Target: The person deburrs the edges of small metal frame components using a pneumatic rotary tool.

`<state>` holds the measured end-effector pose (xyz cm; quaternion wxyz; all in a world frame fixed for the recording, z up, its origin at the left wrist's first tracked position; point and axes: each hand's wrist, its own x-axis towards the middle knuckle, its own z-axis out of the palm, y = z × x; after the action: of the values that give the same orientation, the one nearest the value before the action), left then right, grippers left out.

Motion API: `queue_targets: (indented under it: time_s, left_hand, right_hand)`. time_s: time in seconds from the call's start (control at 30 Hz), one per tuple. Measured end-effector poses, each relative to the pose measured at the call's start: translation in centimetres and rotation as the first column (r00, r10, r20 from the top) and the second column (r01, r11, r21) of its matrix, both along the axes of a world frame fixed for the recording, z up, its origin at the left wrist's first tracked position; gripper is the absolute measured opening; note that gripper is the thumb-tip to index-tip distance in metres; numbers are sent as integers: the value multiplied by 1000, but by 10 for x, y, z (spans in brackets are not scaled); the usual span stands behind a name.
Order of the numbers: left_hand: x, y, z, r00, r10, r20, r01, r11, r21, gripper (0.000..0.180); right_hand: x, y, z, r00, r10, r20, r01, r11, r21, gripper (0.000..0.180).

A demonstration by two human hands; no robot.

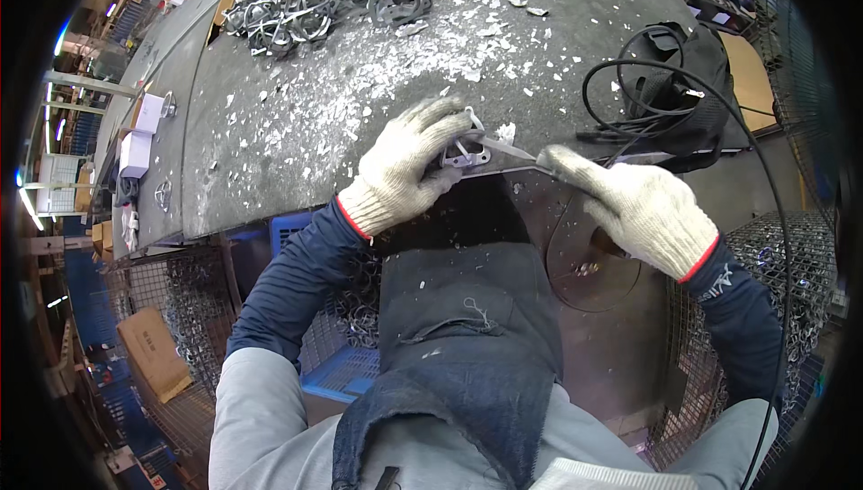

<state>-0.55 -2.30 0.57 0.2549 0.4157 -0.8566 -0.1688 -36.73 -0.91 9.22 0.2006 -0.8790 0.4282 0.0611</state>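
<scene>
1. The left gloved hand (404, 162) pinched a small metal part (467, 159) between thumb and fingers at the table's (225, 204) near edge, probably to steady it there; the fingers covered some of it.
2. A narrow flat tool (510, 147) reached the part from the right; its exact contact was hard to make out.
3. The right gloved hand (652, 211) gripped the tool, one digit extended along it, likely for steering; other fingertips were hidden.
</scene>
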Motion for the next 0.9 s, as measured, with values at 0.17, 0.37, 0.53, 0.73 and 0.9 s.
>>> queue_targets:
  time_s: [0.17,0.37,0.53,0.73,0.9]
  left_hand:
    - [5,-5,4,989,-29,144,30,1000,-3,78]
    - [-4,-3,21,985,100,143,-101,995,0,82]
    - [-35,9,11,888,402,223,-392,915,-91,77]
    - [-8,2,18,951,232,204,-234,972,-16,72]
    - [-2,-3,26,966,127,227,-150,985,84,75]
  right_hand:
    - [4,26,-35,961,-199,194,153,962,227,79]
    - [-9,54,-36,872,-342,351,178,888,423,81]
    - [-18,50,-51,808,-337,484,243,938,247,78]
    - [-4,19,-35,984,-102,144,79,984,160,81]
    - [1,-30,-36,998,60,13,-56,977,-206,77]
